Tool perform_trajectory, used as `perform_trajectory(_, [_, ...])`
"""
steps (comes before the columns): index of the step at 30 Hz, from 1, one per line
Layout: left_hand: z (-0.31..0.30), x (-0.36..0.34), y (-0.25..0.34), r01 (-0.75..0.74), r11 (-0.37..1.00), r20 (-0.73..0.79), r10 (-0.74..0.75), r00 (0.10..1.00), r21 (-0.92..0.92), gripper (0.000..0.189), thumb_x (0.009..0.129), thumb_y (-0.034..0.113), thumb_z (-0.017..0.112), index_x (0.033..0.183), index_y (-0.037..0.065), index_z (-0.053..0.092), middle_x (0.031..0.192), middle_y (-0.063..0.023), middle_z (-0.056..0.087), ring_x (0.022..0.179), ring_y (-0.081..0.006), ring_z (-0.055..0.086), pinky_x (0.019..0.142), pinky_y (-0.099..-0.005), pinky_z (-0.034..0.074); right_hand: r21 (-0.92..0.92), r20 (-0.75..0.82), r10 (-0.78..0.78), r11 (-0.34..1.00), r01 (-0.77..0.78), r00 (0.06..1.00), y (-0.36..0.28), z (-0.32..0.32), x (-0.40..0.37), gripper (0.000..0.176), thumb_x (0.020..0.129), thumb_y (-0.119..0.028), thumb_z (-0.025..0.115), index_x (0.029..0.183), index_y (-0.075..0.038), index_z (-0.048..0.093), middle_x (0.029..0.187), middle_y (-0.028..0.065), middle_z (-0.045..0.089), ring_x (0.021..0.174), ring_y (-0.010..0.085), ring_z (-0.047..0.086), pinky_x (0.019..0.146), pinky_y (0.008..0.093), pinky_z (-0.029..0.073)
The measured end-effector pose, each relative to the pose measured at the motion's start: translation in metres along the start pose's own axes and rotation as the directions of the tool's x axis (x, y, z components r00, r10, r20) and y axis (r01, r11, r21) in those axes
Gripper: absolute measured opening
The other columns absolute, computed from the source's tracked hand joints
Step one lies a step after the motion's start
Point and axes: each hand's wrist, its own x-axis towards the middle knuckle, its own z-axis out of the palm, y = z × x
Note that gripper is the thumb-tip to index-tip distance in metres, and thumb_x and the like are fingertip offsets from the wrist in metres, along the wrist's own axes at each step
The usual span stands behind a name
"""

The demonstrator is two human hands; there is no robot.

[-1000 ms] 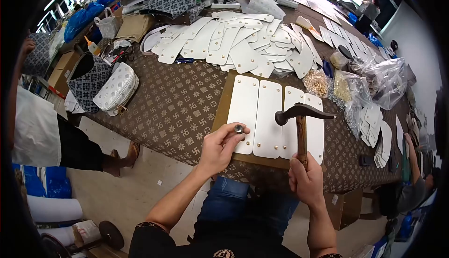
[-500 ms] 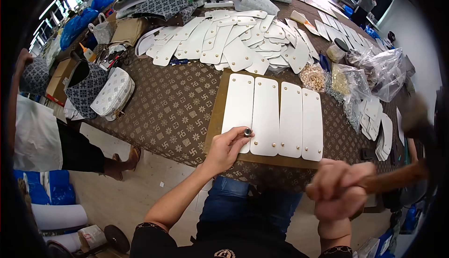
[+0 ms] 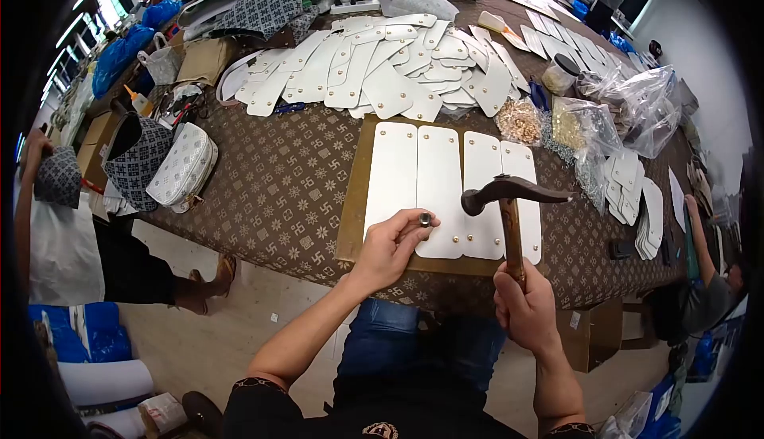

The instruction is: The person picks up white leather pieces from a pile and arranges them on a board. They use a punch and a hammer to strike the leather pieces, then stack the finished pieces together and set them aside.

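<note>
Thumb and fingers of my left hand [image 3: 391,248] pinch a short metal punch [image 3: 426,220], upright near the lower edge of the white strips. My right hand [image 3: 525,300] is wrapped round the wooden handle of a hammer [image 3: 513,192], whose dark head is raised over the right-hand strips. Several white strips [image 3: 439,176] with gold studs at their ends lie side by side on a brown board [image 3: 354,200]. The lower end of the leftmost strip is partly hidden by my left hand.
Behind the board lies a heap of studded white pieces [image 3: 358,65]. Bags of small metal studs [image 3: 521,119] are at the right, near more white pieces [image 3: 625,188]. A white patterned bag [image 3: 185,167] sits left. People [image 3: 68,232] stand at both sides.
The hammer has swung from the far right to above the strips, and my right hand has moved left with it. My left hand still holds the punch at nearly the same spot.
</note>
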Motion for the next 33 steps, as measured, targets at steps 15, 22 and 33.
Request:
perform_trajectory(15, [-0.001, 0.001, 0.005, 0.006, 0.988, 0.037, -0.012, 0.999, 0.156, 0.026, 0.102, -0.003, 0.062, 0.128, -0.006, 0.065, 0.110, -0.0133, 0.078, 0.103, -0.0150, 0.074, 0.088, -0.0282, 0.058, -0.451, 0.151, -0.173, 0.864, 0.223, 0.973, -0.013, 0.006, -0.011, 0.025, 0.105, -0.024, 0.067, 0.102, -0.001, 0.060, 0.068, 0.0048, 0.059, 0.060, 0.0163, 0.057, 0.058, 0.0311, 0.047])
perform_trajectory(22, [0.000, 0.002, -0.003, -0.103, 0.982, 0.041, 0.097, 0.994, 0.158, 0.021, 0.104, 0.000, 0.061, 0.124, -0.003, 0.067, 0.099, -0.0044, 0.076, 0.081, -0.0050, 0.062, 0.073, -0.0212, 0.051, 0.038, -0.083, -0.044, 0.998, 0.048, 0.996, 0.015, -0.003, 0.014, 0.024, 0.108, -0.025, 0.062, 0.097, -0.004, 0.058, 0.067, -0.0016, 0.055, 0.053, 0.0061, 0.052, 0.049, 0.0247, 0.042])
perform_trajectory(33, [-0.003, 0.000, 0.006, -0.034, 0.996, 0.039, 0.031, 0.999, 0.083, 0.023, 0.104, -0.002, 0.060, 0.126, -0.004, 0.063, 0.111, -0.0086, 0.077, 0.093, -0.0092, 0.070, 0.083, -0.0251, 0.056, 0.011, -0.020, -0.020, 1.000, 0.021, 1.000, 0.041, -0.002, 0.015, 0.021, 0.109, -0.023, 0.059, 0.098, -0.006, 0.055, 0.066, -0.0019, 0.052, 0.049, 0.0060, 0.047, 0.045, 0.0243, 0.040])
